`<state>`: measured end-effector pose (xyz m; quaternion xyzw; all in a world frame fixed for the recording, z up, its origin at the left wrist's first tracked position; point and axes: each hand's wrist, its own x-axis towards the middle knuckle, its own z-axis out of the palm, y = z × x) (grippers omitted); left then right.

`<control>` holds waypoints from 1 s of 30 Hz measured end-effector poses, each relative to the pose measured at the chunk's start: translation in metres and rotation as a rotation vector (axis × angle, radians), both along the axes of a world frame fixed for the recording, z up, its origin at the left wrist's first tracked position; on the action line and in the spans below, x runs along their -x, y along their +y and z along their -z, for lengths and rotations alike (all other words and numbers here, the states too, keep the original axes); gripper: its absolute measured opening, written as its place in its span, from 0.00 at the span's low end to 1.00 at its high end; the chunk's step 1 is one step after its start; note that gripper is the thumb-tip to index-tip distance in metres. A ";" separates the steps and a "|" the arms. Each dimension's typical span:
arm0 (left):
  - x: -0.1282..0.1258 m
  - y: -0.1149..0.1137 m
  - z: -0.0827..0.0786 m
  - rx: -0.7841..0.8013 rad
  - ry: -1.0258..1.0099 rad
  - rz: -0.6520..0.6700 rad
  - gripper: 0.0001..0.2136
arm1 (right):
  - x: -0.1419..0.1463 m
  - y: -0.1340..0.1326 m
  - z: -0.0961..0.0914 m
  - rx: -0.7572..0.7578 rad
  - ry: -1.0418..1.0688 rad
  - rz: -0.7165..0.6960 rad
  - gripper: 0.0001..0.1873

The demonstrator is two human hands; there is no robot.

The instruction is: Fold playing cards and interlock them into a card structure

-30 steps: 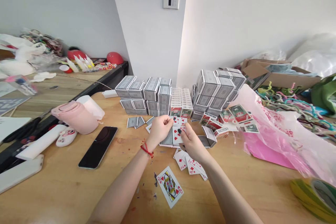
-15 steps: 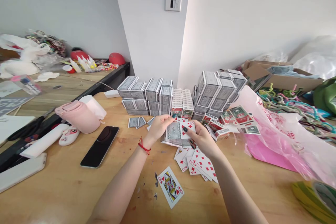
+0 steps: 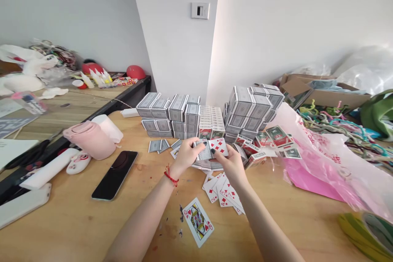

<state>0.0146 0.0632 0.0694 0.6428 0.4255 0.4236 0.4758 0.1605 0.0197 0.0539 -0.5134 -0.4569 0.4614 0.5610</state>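
My right hand (image 3: 232,166) is closed on a playing card, the eight of diamonds (image 3: 218,145), its thumb pressed on the face. Just to the left, my left hand (image 3: 184,157) pinches a playing card (image 3: 204,153) whose grey patterned back shows; the fingers cover part of it. More grey-backed cards (image 3: 215,166) lie beneath both hands on the table. Closer to me, several face-up diamond cards (image 3: 225,191) are spread beside my right forearm. A large queen of hearts card (image 3: 198,222) lies face up between my forearms.
Stacked grey card packs stand behind my hands at left (image 3: 168,114) and right (image 3: 251,108), with small card boxes (image 3: 211,120) between. A phone (image 3: 115,175) and a pink cup (image 3: 89,139) are on the left. Pink plastic (image 3: 313,172) and a tape roll (image 3: 365,233) lie right.
My left hand has come over the grey-backed card, closer to my right hand. The eight of diamonds has tilted slightly in my right hand. The whole view has shifted a little.
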 end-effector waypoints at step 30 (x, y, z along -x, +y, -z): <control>-0.011 -0.009 0.002 -0.063 -0.100 -0.114 0.15 | 0.025 -0.019 0.002 -0.124 -0.318 -0.064 0.33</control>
